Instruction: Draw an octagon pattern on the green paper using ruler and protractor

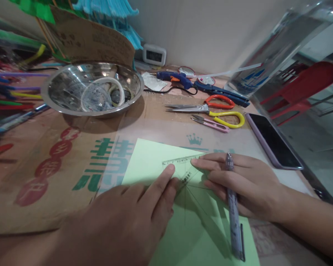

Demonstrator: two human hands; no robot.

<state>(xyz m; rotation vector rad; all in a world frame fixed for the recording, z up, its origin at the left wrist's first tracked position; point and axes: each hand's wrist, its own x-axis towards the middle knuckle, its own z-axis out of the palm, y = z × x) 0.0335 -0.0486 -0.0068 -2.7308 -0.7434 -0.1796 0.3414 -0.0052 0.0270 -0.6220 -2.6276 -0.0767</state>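
A sheet of light green paper (144,157) lies in front of me, with thin pencil-like lines crossing near its middle. On it rests a small clear set square (184,168), its marked edge facing away from me. My left hand (133,218) holds the set square down at its left side, index finger stretched out on top. The right hand (244,181) touches its right end with the fingertips. A grey patterned pen (233,218) is tucked between the right-hand fingers, tip pointing away from me. The left thumb is partly hidden.
Behind the paper lie red-and-yellow-handled scissors (205,108), pink thread snips (211,123) and a blue glue gun (174,78). A steel bowl (48,94) stands back left; a phone (274,142) lies right. Printed cardboard (44,214) covers the tabletop; a clear bottle (277,48) stands back right.
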